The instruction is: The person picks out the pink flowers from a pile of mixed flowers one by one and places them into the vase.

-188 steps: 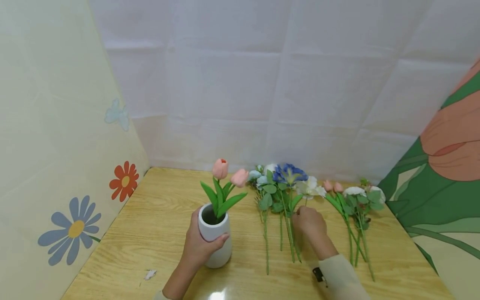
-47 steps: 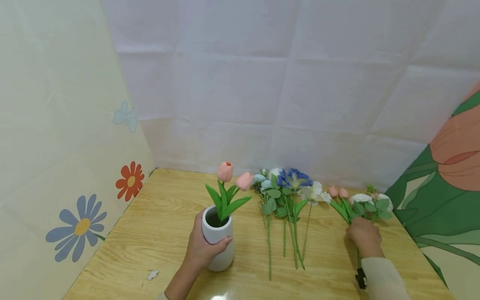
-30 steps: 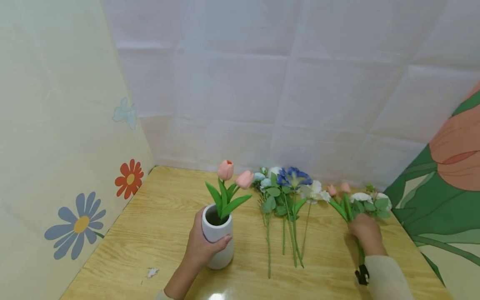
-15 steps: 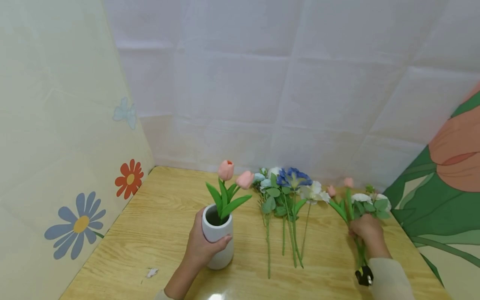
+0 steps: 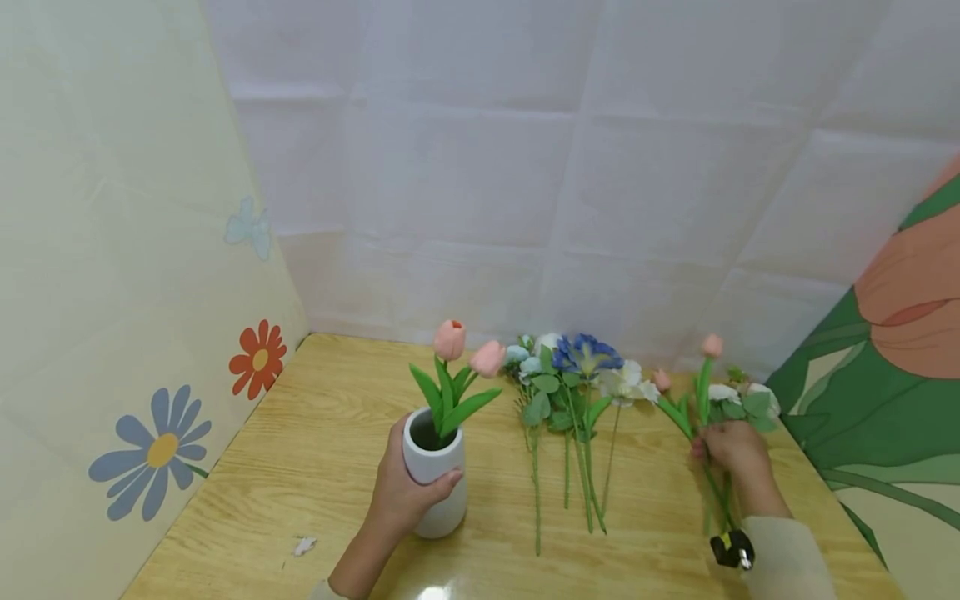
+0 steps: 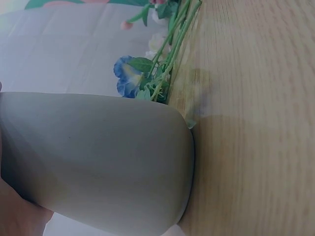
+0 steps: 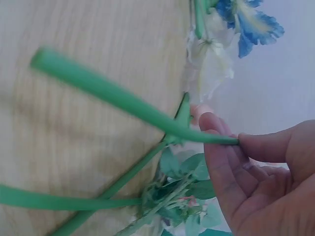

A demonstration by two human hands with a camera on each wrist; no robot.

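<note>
The left hand grips a white vase that stands upright on the table, with two pink tulips in its mouth. In the left wrist view the vase fills much of the picture. At the right, the right hand pinches the stem of a pink tulip, its bloom raised above the others. The right wrist view shows that stem between thumb and fingers of the right hand. Another pink tulip and white roses lie beside the hand.
Between the hands lie a blue flower, a white flower, pale blue flowers and green stems on the wooden table. A pale cloth hangs behind; a torn patch marks the table's front left.
The right hand has moved from the middle flowers to the right group and taken hold of a tulip, whose bloom has risen away from its neighbour. The left hand still grips the vase.
</note>
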